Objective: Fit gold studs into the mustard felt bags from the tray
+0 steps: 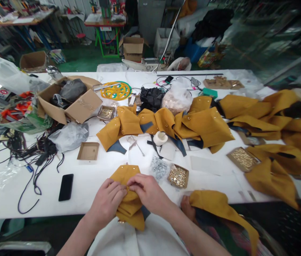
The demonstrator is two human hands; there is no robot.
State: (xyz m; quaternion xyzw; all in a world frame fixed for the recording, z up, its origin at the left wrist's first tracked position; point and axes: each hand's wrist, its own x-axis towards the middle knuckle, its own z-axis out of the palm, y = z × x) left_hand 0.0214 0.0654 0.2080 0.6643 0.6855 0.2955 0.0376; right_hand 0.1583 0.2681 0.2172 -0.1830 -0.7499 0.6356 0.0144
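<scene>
A mustard-yellow leather piece [125, 176] lies folded over the near edge of the white table [91, 185]. My left hand [107, 204] grips its left side with curled fingers. My right hand [147, 192] pinches the same piece at its middle, fingertips meeting the left hand's. Just right of my hands sit a small cardboard tray of gold studs [178, 176] and a clear bag of silver hardware [159, 168]. Another mustard piece [219, 206] drapes over the table edge at my right.
A heap of mustard leather pieces [198, 124] spreads across the middle and right. A black phone [66, 187], tangled black cords [33, 156], an empty small box [88, 151], an open carton [70, 101] and a second stud tray [242, 159] lie around.
</scene>
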